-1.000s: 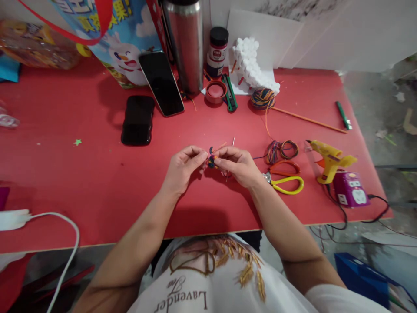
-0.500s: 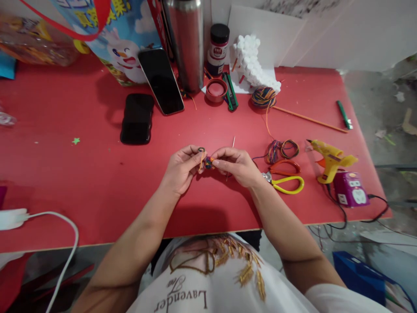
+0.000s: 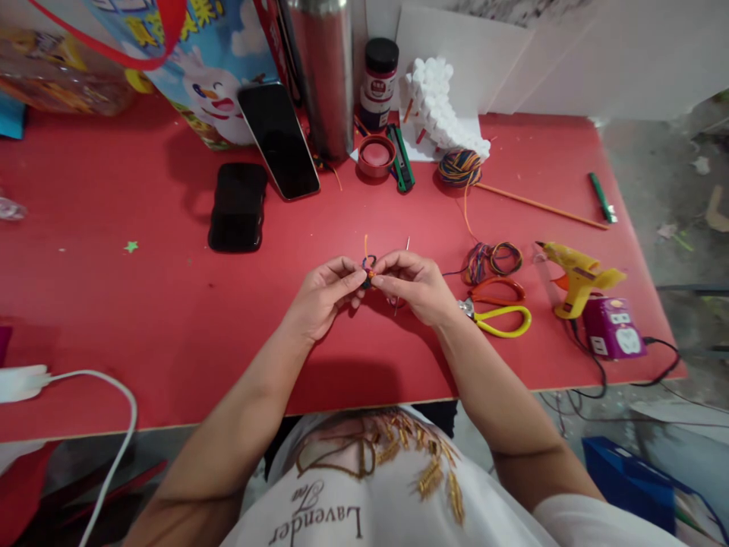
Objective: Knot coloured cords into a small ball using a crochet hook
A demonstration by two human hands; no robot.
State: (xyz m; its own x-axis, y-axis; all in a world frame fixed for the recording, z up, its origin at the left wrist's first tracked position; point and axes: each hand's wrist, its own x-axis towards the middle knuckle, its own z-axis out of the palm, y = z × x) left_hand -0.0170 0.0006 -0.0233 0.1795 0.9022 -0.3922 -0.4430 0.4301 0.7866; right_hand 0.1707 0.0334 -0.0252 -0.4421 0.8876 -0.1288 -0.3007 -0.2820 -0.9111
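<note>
Between my two hands is a small multicoloured yarn piece point(image 3: 368, 278), pinched from both sides, with a dark loop and a loose orange end standing up above it. My left hand point(image 3: 327, 297) grips its left side between thumb and fingers. My right hand point(image 3: 414, 287) pinches its right side and also has a thin metal needle point(image 3: 408, 243) passing behind the fingers. Yarn runs from near my right hand to a loose multicoloured coil point(image 3: 479, 264). Farther back lies the yarn ball point(image 3: 459, 168), joined to the coil by an orange strand.
Scissors point(image 3: 502, 321) with red and yellow handles lie right of my right hand, near a yellow glue gun point(image 3: 578, 279) and a purple power box point(image 3: 613, 328). Two phones point(image 3: 238, 207) point(image 3: 279, 140), a steel flask point(image 3: 324, 83) and a green cutter point(image 3: 402, 159) stand or lie behind.
My left fingers have closed in nearer to my right hand on the yarn piece. The loop and orange end have shifted right and now point upward beyond the fingertips.
</note>
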